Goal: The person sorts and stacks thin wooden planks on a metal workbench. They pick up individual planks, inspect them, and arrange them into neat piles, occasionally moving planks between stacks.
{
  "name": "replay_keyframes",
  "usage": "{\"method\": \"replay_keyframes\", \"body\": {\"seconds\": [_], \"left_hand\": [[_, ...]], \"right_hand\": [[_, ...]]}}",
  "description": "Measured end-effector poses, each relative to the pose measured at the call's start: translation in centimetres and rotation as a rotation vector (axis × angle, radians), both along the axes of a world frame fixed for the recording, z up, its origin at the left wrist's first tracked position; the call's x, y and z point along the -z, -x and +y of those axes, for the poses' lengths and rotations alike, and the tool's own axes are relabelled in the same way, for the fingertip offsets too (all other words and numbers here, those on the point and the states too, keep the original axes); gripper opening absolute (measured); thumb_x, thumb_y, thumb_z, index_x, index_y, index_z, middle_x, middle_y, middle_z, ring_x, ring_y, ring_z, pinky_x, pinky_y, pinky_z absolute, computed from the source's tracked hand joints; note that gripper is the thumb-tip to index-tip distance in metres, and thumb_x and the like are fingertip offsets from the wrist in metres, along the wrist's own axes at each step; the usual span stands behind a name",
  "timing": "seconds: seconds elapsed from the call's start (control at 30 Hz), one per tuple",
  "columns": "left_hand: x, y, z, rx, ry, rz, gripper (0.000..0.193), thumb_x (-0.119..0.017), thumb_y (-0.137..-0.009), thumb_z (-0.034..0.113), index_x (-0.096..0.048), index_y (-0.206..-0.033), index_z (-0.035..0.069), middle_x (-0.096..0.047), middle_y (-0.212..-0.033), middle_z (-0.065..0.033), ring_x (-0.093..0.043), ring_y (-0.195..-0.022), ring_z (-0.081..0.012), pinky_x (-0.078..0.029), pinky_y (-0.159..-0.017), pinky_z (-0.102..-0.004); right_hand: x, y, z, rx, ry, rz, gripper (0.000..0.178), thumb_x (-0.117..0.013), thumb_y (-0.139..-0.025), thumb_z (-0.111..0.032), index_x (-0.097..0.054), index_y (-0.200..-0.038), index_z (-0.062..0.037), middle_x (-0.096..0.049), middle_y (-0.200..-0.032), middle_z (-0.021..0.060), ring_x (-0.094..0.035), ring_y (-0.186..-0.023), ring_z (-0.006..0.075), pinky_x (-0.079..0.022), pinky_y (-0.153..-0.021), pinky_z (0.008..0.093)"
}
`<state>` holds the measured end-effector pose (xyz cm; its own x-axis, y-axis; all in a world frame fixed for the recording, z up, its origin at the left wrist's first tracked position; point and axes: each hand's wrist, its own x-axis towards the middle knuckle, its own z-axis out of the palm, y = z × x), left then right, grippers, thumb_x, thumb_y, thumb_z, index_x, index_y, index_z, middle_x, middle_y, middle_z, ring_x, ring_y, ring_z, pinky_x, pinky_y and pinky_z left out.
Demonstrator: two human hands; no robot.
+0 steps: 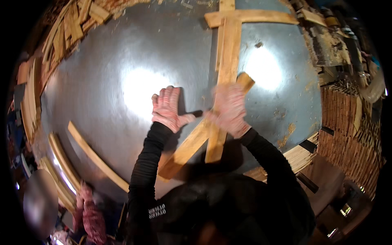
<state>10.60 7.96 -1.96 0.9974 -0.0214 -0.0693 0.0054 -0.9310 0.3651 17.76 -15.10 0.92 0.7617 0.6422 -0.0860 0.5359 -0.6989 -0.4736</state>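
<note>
My left hand (166, 109), in a pinkish knit glove, is open over the bare grey metal tabletop (106, 90), its fingers stretched forward and its thumb out to the right. My right hand (232, 107), gloved alike and blurred by motion, lies flat with its thumb spread over the place where two wooden pieces cross. One is a long upright plank (230, 51); the other is a slanted wooden strip (185, 151), whose far end comes out beyond my right hand. What lies directly under the palm is hidden.
A wooden crosspiece (265, 16) lies across the plank's far end. Loose wood pieces (73, 24) are heaped at far left. Curved-looking strips (96, 157) lie at near left, by another person's gloved hand (85, 192). Stacked slats (343, 126) stand at right.
</note>
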Motion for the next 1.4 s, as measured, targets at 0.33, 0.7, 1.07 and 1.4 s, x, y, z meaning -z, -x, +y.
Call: {"method": "replay_keyframes", "body": {"seconds": [0.33,0.7,1.07,1.4], "left_hand": [[1.7,17.8,-11.0,-0.179,-0.054,-0.095,0.092,-0.083,-0.057,0.04,-0.047,-0.132,0.0,-0.053,-0.122,-0.0191,-0.052,-0.11,-0.0372,-0.041,-0.096,-0.0526],[-7.5,28.5,-2.4,-0.995,1.485,0.424,0.052,-0.06,-0.083,0.019,-0.055,-0.131,-0.002,-0.065,-0.106,-0.0164,-0.065,-0.094,-0.0273,-0.052,-0.087,-0.0331],[-0.4,20.9,0.2,-0.423,2.842,-0.183,0.079,-0.064,-0.087,0.057,-0.042,-0.14,0.001,-0.054,-0.124,-0.0199,-0.059,-0.106,-0.0317,-0.053,-0.088,-0.0417],[0.7,22.1,1.2,-1.173,1.332,0.161,0.056,-0.069,-0.09,0.034,-0.054,-0.128,-0.003,-0.068,-0.1,-0.0094,-0.064,-0.086,-0.0231,-0.051,-0.085,-0.0348]], "right_hand": [[3.3,-4.1,-3.9,0.553,-0.251,-0.071,0.086,-0.073,-0.072,-0.021,-0.031,-0.145,-0.0046,-0.037,-0.142,0.0272,-0.038,-0.132,0.0427,-0.035,-0.11,0.0485],[4.6,-19.1,3.6,0.603,0.241,-0.145,0.111,-0.075,-0.064,-0.055,-0.023,-0.142,0.0044,-0.055,-0.124,0.0316,-0.061,-0.11,0.0411,-0.051,-0.092,0.044],[1.4,1.6,2.0,0.218,0.178,0.059,0.086,-0.074,-0.08,-0.032,-0.026,-0.147,-0.0071,-0.054,-0.123,0.0273,-0.057,-0.112,0.0429,-0.049,-0.094,0.0491],[-4.1,6.5,6.2,0.144,-0.366,1.176,0.07,-0.067,-0.088,-0.035,-0.043,-0.141,0.0037,-0.061,-0.122,0.0186,-0.06,-0.113,0.025,-0.05,-0.092,0.0328]]}}
